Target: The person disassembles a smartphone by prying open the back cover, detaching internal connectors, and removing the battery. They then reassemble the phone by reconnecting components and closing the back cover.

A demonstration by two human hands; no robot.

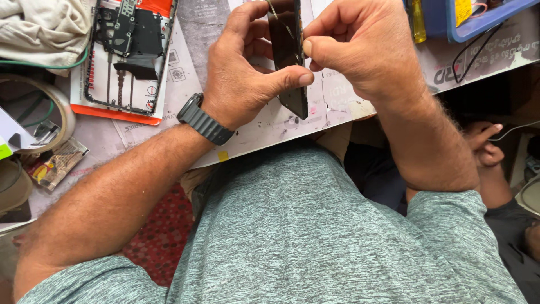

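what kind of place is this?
Likely a phone repair bench. The left hand grips a dark phone panel on edge while the right hand pinches at its top; an opened phone chassis and a tape roll lie on the worktop.

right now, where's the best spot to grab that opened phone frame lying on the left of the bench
Probably the two long side rails of the phone frame, fingers pinching across its narrow width from above. It lies flat with its open inside facing up, dark parts and cables exposed in the middle, so the bare edges look the safer hold. Both the left hand and right hand are busy.
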